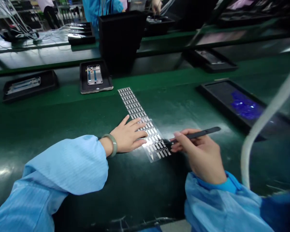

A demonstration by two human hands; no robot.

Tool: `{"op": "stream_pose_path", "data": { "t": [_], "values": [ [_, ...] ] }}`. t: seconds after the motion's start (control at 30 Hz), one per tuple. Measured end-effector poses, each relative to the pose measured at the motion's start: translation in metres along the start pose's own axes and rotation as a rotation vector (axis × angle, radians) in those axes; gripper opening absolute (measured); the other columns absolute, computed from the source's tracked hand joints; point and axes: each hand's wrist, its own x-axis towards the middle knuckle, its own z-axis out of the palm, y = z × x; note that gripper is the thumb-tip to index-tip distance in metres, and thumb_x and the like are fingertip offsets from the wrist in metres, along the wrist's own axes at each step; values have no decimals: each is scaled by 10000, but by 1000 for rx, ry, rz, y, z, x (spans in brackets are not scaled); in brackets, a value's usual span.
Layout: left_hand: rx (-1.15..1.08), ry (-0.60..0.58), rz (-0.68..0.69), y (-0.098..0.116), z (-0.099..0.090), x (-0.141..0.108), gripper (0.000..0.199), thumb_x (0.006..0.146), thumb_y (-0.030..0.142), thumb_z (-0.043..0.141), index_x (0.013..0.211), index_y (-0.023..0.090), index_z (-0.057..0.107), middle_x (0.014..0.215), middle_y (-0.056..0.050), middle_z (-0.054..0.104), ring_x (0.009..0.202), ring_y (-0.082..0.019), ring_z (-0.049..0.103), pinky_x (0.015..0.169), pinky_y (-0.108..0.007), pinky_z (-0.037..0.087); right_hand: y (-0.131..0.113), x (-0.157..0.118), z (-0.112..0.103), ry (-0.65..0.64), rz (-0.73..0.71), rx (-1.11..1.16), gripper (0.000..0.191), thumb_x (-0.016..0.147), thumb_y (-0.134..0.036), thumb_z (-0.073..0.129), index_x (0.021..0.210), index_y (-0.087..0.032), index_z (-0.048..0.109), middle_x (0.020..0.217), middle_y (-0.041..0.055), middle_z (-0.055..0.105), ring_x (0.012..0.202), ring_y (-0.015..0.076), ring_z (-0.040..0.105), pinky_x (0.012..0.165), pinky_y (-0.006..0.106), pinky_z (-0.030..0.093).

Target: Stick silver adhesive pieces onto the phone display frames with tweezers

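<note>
A long clear sheet with rows of small silvery stickers (130, 102) lies on the green work surface in the middle of the head view. My left hand (129, 134) rests flat on the sheet's left side, fingers spread, with a bangle (113, 144) at the wrist. Between the thumb and fingers of my right hand (203, 154) is a pair of dark tweezers (204, 132). Their tip points left at the near right edge of the sheet. Whether the tip touches a sticker I cannot tell.
Black trays holding phone frames stand beyond the sheet: one at left (54, 84), another nearer the middle (83, 80), a third at far right (226, 66). A black tray (215, 91) with blue-purple pieces lies right, behind a pale curved tube (246, 154). A co-worker's hand (156, 5) shows at the back.
</note>
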Motion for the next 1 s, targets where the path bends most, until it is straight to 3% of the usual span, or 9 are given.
{"op": "stream_pose_path", "data": {
  "t": [0.13,0.27,0.53,0.73,0.87,0.93,1.0],
  "values": [
    [-96,46,22,11,-4,-5,271,924,328,484,1149,187,540,1345,-78,445,1313,-238,290,1112,-518,113,3,-25,0,-117,-12,-159,285,719,-404,693,816,-180,546,500,-32,571,405,115,550,412,217,475],
    [-178,-14,130,26,-9,-20,259,918,317,484,1141,198,541,1293,-77,491,1299,-237,314,1109,-532,65,7,-35,4,-158,-50,-281,299,743,-447,653,855,-191,545,521,-32,566,422,127,557,400,229,473],
    [-120,-94,256,29,-9,-32,380,923,516,428,1096,228,607,1317,-137,445,1293,-296,321,1054,-622,65,11,-34,9,-261,-36,-328,249,777,-411,613,886,-201,534,555,-27,599,437,141,595,417,246,511],
    [-109,-95,245,31,-7,-33,346,912,497,475,1096,237,609,1312,-113,466,1297,-283,323,1069,-607,40,-2,-29,8,-299,49,-141,293,717,-399,688,860,-189,541,540,-34,598,413,134,585,397,239,510],
    [-191,-90,207,34,-12,-32,335,871,497,549,1084,247,615,1349,-106,430,1303,-290,317,1080,-593,57,-18,-22,9,-223,121,125,293,669,-367,740,806,-184,557,522,-43,582,395,107,551,371,207,481],
    [-265,-20,132,26,-16,-29,324,880,474,537,1098,240,589,1379,-91,396,1300,-258,330,1101,-539,122,-23,-21,13,-168,131,243,279,660,-354,750,788,-191,562,566,-36,608,424,97,564,404,197,492],
    [-246,154,-34,7,-19,-26,276,923,393,460,1104,208,553,1369,-89,408,1294,-216,342,1110,-478,181,-24,-21,18,-144,130,322,264,666,-348,749,788,-199,568,627,-26,638,464,95,585,450,201,513]
  ]
}}
